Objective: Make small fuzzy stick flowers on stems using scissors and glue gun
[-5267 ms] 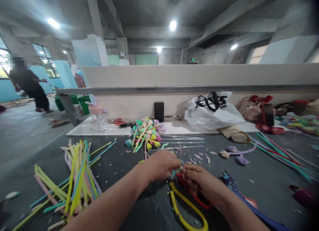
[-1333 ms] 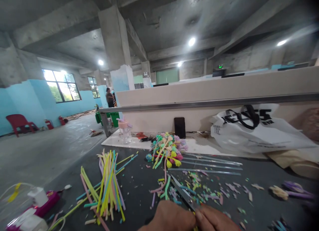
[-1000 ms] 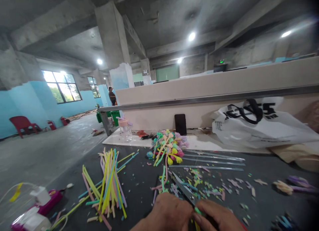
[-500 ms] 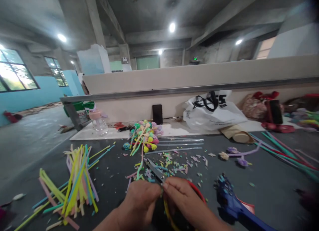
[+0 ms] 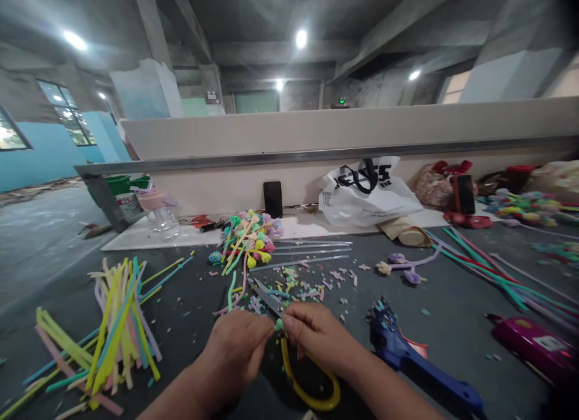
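Note:
My left hand (image 5: 235,352) and my right hand (image 5: 316,334) meet low in the middle of the dark table, fingers pinched together around a small green piece (image 5: 279,325) between them. Scissors (image 5: 289,341) with yellow loop handles lie under my hands, the metal blades pointing up and left past my fingers. Whether either hand grips the scissors is hidden. Just beyond the blades lie several coloured cuttings (image 5: 303,287) and a pile of finished fuzzy-wire flowers (image 5: 248,234).
A heap of coloured fuzzy sticks (image 5: 113,323) lies left. A blue glue gun (image 5: 407,353) lies right of my hands, a magenta case (image 5: 529,341) further right. At the back stand a white plastic bag (image 5: 366,194), a dark phone (image 5: 272,198) and a clear jar (image 5: 156,212).
The view has swung from the hall at the left back down to the table. My hands stay together over the scissors; the yellow handle loop now shows fully.

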Motion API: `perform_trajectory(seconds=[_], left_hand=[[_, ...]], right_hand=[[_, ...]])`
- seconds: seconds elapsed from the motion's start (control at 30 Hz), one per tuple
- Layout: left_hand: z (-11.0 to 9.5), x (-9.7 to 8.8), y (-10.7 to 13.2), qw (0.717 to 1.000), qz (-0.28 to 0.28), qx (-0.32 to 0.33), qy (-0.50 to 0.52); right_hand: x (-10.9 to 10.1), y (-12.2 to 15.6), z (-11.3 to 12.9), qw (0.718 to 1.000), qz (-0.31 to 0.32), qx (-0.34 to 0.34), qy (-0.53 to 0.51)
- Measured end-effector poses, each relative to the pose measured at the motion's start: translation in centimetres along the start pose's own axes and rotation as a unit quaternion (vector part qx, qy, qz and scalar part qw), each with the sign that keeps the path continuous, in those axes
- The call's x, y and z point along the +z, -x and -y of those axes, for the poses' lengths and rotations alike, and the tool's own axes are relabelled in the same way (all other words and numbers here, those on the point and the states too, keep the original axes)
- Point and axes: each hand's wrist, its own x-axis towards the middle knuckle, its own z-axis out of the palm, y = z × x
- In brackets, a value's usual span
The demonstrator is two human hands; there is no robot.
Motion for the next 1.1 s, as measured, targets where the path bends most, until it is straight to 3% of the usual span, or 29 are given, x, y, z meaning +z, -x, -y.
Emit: perform_trajectory(seconds=[0.13,0.33,0.63,0.77,0.9,1.0,1.1], left_hand=[[0.0,-0.1,-0.1,1.0,0.022,-0.005,-0.021],[0.0,-0.2,-0.1,0.996,0.062,0.019,-0.053],[-0.2,-0.8,-0.8,0.993,0.103,-0.021,-0.056],[-0.4,-1.2,-1.0,0.993,0.105,-0.008,-0.061],[-0.5,-1.3,-0.8,0.994,0.092,0.001,-0.054],[-0.6,-1.1,-0.7,0.996,0.077,0.001,-0.05],[-0.4,-1.0,-0.8,0.996,0.07,-0.016,-0.054]], right_hand=[[0.1,0.1,0.4,0.987,-0.012,-0.058,0.151],[-0.2,0.5,0.3,0.947,0.018,-0.15,0.283],[0.1,0.3,-0.1,0.967,-0.033,-0.127,0.219],[0.4,0.4,-0.1,0.986,-0.041,-0.096,0.13],[1.1,0.6,-0.3,0.996,-0.036,-0.031,-0.075],[1.9,0.6,-0.2,0.961,-0.015,0.029,-0.273],[2.0,0.4,0.1,0.934,-0.022,0.047,-0.354]])
